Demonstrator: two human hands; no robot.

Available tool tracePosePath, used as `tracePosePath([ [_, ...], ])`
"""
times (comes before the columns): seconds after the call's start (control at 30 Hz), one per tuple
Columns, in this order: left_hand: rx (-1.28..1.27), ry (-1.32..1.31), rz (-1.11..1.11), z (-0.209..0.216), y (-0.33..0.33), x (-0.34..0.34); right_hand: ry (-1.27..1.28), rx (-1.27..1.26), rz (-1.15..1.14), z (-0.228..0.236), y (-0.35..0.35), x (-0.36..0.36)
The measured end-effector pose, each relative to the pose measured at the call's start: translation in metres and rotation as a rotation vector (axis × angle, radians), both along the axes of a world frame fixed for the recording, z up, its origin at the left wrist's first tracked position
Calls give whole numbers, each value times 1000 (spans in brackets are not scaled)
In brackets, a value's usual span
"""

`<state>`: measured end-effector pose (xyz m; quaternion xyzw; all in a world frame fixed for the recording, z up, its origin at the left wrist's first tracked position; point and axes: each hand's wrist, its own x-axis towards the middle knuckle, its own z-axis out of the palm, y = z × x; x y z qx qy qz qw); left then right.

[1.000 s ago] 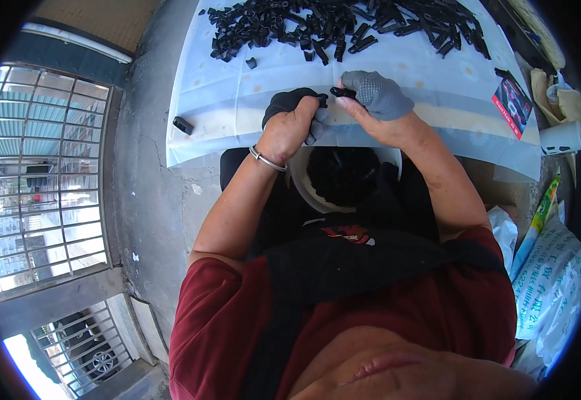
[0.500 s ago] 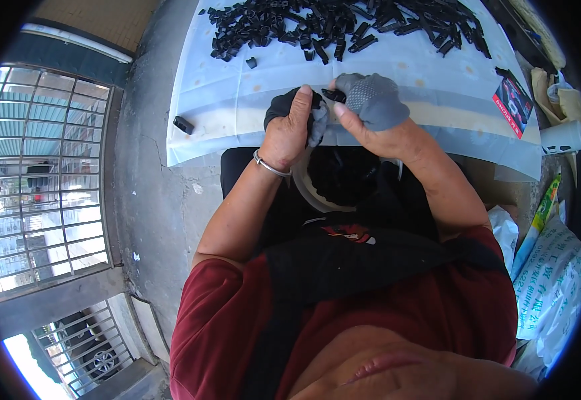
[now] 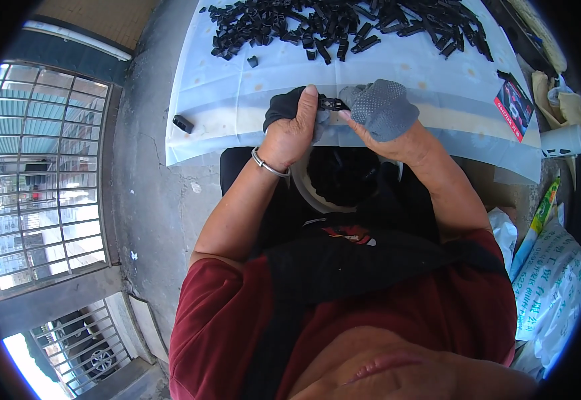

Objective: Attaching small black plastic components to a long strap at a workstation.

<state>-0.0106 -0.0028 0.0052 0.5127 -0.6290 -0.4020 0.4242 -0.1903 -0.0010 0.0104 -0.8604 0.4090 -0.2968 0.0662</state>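
Between my two hands, over the near edge of the table, is a small black plastic part (image 3: pixel 332 104) with cut-outs along its side. My left hand (image 3: pixel 291 124) is closed on its left end, thumb on top, and wears a dark finger-covering glove. Pinching the right end is my right hand (image 3: pixel 385 113), in a grey dotted glove that leaves the thumb bare. The fingers of both hands are partly hidden by the gloves. Just below them, in my lap, a light-rimmed bucket (image 3: pixel 304 192) holds dark pieces that are hard to make out.
Short black plastic pieces (image 3: pixel 257 28) and longer black strips (image 3: pixel 430 25) lie heaped across the far side of the covered table (image 3: pixel 210 87). A single black piece (image 3: pixel 183 124) rests near the left edge. On the right are a printed card (image 3: pixel 514 107), a white cup (image 3: pixel 562 142) and plastic bags (image 3: pixel 549 287).
The right hand has shifted slightly right and down. The black part now stretches between both hands with more of it showing; before, it sat mostly at the right fingertips.
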Motion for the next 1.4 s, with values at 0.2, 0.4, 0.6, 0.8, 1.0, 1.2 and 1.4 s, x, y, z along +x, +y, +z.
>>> tracePosePath([
  [0.2, -253, -261, 20, 7, 4, -9, -36, -196, 65, -20, 1, 13],
  [0.4, -158, -318, -99, 8, 13, 4, -232, -110, 130, -17, 7, 28],
  [0.6, -243, -683, -37, 26, -39, 40, 44, 222, 166, 8, -8, 15],
  [0.8, -250, -1207, 304, -4, -177, 109, 231, -52, -391, -18, -83, -25],
  [1.0, -416, -1093, 109, -23, -154, 70, 464, -4, -416, -5, -86, -20],
  [1.2, -428, -1041, 30, 0, -113, 52, 494, 103, -421, -5, -75, -23],
  [1.4, -472, -847, 135, 7, -106, 57, 269, 115, -449, -14, -63, -24],
])
